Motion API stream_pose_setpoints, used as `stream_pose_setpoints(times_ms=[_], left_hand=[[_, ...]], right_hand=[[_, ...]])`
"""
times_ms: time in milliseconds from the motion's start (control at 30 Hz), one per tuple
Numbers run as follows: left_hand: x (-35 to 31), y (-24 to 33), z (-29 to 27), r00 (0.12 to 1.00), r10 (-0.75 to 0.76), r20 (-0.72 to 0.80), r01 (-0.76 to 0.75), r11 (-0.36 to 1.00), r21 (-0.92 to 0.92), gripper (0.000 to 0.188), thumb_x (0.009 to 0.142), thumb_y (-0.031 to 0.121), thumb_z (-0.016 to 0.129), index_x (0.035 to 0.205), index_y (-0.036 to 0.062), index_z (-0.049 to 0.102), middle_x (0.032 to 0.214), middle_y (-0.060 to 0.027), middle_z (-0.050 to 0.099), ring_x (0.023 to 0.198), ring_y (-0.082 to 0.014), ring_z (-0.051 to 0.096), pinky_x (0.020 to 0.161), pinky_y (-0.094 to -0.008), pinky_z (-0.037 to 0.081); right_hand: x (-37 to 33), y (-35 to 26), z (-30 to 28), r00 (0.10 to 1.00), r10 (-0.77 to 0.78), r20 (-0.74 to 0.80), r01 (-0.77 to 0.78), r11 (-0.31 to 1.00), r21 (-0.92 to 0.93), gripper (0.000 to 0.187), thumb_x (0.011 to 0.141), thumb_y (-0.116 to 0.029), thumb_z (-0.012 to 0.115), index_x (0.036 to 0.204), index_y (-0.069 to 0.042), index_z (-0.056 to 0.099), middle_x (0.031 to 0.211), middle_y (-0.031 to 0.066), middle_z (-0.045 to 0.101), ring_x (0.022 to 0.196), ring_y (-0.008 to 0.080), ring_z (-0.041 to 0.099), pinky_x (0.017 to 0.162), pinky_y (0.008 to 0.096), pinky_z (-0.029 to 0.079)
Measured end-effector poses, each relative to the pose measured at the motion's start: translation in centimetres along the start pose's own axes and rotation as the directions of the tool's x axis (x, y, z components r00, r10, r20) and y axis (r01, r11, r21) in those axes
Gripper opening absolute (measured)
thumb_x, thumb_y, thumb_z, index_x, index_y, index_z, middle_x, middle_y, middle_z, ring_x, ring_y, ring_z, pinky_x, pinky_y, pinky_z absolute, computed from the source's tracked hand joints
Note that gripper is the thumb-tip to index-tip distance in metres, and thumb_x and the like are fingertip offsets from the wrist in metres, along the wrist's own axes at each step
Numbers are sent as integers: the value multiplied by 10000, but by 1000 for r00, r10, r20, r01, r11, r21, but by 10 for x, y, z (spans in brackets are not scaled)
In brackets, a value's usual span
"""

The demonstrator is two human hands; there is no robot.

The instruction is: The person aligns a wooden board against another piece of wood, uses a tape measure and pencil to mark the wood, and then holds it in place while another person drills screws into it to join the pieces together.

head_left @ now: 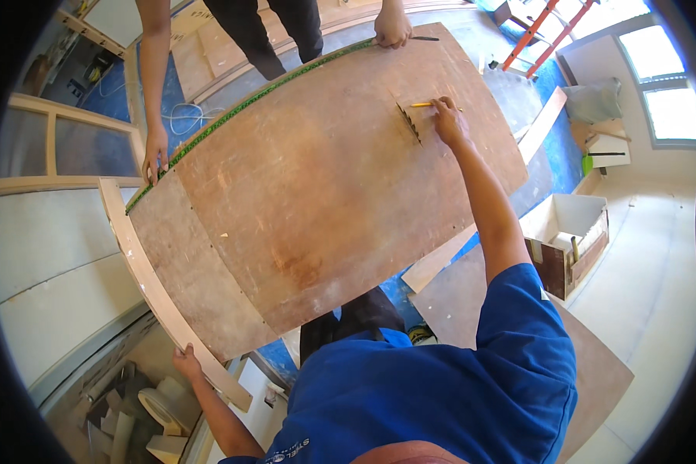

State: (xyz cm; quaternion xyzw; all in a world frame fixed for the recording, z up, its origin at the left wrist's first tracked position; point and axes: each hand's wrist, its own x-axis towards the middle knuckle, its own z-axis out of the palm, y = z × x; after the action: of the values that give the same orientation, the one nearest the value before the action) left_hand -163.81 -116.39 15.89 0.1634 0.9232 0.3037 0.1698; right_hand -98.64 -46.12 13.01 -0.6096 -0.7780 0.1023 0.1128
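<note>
A large brown plywood sheet [317, 185] lies in front of me. My right hand [448, 124] reaches over its right part and is closed on a yellow pencil [422, 104]. Just left of the pencil is a thin, dark, jagged strip [409, 124] on the sheet; I cannot make out what it is. My left hand [185, 362] grips the near end of a long pale wooden board [151, 282] along the sheet's left edge. A co-worker's two hands, one at each end, hold a narrow green strip [271, 86], like a measuring tape, along the far edge.
The co-worker stands across the sheet. An orange ladder [530, 39] is at the far right, above a white-lined box [564, 240] on the floor. Wood offcuts and rolls [124, 417] lie at lower left. Glazed wooden frames [93, 147] stand at far left.
</note>
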Motion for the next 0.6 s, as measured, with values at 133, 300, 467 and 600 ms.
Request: stream_pose_setpoints(times_ms=[133,300,467,600], left_hand=[[-2,10,-2,998,-62,23,57,986,159,201,857,12,676,1018,-89,611,905,-133,687,806,-196,617,753,-332,490],[-6,13,-2,995,-103,12,102,993,54,235,869,21,665,1061,-105,614,957,-139,700,823,-211,629,764,-335,495],[-9,22,4,997,-81,10,81,996,30,252,872,20,660,1081,-111,610,984,-143,705,848,-214,633,785,-332,494],[-8,22,1,997,-79,16,78,994,80,265,865,18,664,1092,-110,616,983,-153,708,867,-213,636,803,-333,492]], right_hand=[[10,7,-2,1000,9,5,-9,999,-35,298,901,-160,575,1188,-147,655,1260,68,593,1057,319,635,871,421,512],[16,11,0,1000,0,-2,0,1000,10,198,922,-198,583,1088,-142,676,1193,60,616,1011,327,645,827,434,512],[16,18,3,997,-52,-59,53,998,13,147,913,-177,586,1011,-120,679,1115,75,631,963,330,647,783,426,518],[15,18,2,998,-31,-53,32,999,23,140,923,-180,580,1022,-114,654,1121,83,628,954,349,642,777,442,513]])
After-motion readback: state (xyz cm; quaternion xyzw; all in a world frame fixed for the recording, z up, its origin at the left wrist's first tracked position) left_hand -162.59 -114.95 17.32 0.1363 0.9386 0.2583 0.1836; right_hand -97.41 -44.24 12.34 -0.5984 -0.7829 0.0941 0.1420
